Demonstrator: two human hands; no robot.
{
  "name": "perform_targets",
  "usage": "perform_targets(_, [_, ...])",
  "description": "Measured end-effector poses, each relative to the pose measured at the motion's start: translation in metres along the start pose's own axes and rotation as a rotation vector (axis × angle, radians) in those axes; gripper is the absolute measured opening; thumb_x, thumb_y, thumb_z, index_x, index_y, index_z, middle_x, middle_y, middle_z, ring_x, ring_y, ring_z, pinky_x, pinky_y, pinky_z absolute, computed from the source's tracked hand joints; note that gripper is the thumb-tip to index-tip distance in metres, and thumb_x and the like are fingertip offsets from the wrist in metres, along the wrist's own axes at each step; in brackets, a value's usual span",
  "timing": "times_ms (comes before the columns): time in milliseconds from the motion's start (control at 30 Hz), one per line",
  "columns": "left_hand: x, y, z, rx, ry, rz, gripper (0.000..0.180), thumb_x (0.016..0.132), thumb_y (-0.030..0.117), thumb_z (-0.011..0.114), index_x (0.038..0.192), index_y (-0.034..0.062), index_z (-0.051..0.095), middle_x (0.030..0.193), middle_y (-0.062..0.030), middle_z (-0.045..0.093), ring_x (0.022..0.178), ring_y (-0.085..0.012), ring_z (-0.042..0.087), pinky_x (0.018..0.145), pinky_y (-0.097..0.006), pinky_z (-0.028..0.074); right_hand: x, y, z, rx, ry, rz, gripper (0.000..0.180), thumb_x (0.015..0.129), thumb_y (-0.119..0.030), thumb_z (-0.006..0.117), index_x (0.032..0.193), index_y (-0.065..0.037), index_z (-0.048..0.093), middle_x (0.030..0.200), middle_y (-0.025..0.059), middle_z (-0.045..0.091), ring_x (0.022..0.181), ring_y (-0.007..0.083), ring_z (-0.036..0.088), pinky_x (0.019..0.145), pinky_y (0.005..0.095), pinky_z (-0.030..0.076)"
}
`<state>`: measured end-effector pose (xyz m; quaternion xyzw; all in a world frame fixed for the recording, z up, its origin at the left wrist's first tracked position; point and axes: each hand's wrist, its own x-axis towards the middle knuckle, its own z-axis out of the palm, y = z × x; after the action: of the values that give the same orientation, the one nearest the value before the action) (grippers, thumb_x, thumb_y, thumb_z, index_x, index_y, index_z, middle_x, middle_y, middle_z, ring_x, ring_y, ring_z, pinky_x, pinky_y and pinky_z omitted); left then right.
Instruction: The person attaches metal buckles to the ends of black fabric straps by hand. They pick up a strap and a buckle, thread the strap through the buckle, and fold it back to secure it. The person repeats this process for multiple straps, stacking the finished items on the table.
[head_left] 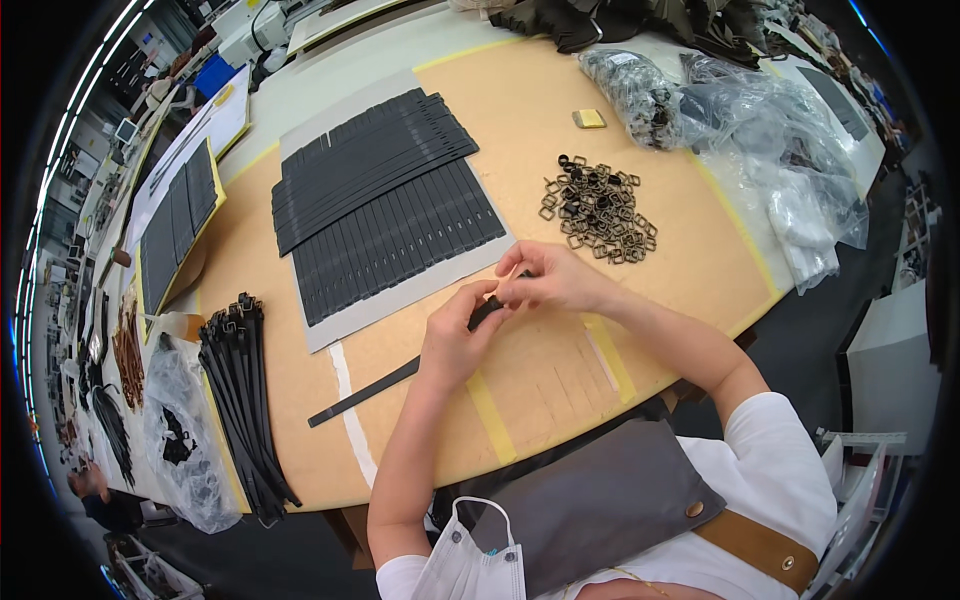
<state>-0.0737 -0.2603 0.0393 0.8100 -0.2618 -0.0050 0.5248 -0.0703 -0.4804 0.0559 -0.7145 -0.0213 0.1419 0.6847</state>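
Observation:
A black strap [372, 388] runs from the table up into my left hand [458, 335], whose fingers are closed round it near its upper end. Right beside it, my right hand [548, 278] pinches at that same end, with a small dark piece between the fingertips that I cannot make out. Just beyond both hands lies a grey board [350, 330] covered with rows of flat black straps [400, 245]. To the right of the board is a loose heap of bronze-coloured square buckles [610, 225], mixed with small black loops [575, 175].
A bundle of black straps with buckles [245, 400] lies at the left edge. Clear plastic bags [770, 130] crowd the far right, near a small yellow block [589, 118]. Another plastic bag [185, 430] sits at left. Dark leather pieces [640, 20] lie at the back.

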Motion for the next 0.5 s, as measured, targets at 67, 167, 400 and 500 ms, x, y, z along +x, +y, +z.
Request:
perform_targets(67, [-0.001,0.000,0.000,0.027,-0.004,0.005,0.030,0.090,0.009,0.082,0.116,0.0008,0.070,0.094,-0.0136,0.075,0.083,-0.0211,0.074,0.072,-0.031,0.059,0.012,-0.009,-0.031,-0.332,0.170,-0.043,0.027,0.097,-0.032,0.077,0.101,-0.005,0.075,0.086,0.0019,0.073,0.078,0.0115,0.069,0.067,0.0278,0.054])
perform_targets(167, [0.001,0.005,-0.002,0.070,-0.024,-0.018,0.027,0.090,0.009,0.081,0.113,0.0004,0.070,0.096,-0.0128,0.075,0.082,-0.0212,0.074,0.070,-0.031,0.058,0.031,-0.010,-0.071,-0.896,0.377,-0.230,0.020,0.092,-0.026,0.076,0.093,-0.007,0.078,0.088,0.0044,0.073,0.087,0.0194,0.068,0.077,0.0344,0.055])
perform_targets(400, [0.002,0.006,-0.005,0.047,0.015,-0.121,0.023,0.088,0.007,0.079,0.109,0.0004,0.071,0.090,-0.0106,0.074,0.078,-0.0178,0.072,0.067,-0.030,0.056,0.012,0.023,-0.060,-1.133,0.291,-0.601,0.009,0.087,-0.014,0.078,0.092,-0.006,0.078,0.090,0.0048,0.071,0.095,0.0256,0.064,0.085,0.0368,0.054])
perform_targets(500, [-0.001,0.001,-0.005,0.052,0.032,-0.113,0.021,0.088,0.007,0.078,0.107,0.0003,0.070,0.085,-0.0095,0.072,0.074,-0.0158,0.070,0.066,-0.029,0.055,-0.011,0.019,-0.047,-0.977,0.240,-0.552,0.009,0.089,-0.014,0.078,0.092,-0.006,0.076,0.091,0.0061,0.070,0.096,0.0250,0.066,0.083,0.0364,0.055])
